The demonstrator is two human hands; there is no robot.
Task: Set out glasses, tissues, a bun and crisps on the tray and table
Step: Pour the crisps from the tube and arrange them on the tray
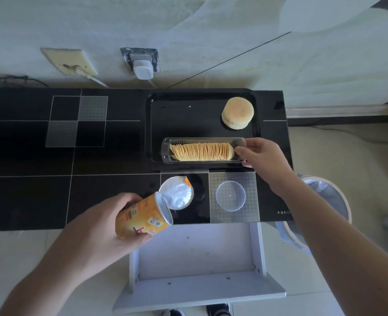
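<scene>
Head view, crisps (pixel 202 152) touching right fingers (pixel 242 153)

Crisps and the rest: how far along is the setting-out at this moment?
Done: the bun sits on the black tray, and the crisps lie in their clear sleeve on the tray's near edge. In hand: the right hand holds the sleeve's end; the left hand grips the opened can. Left: no glasses or tissues are in view.
</scene>
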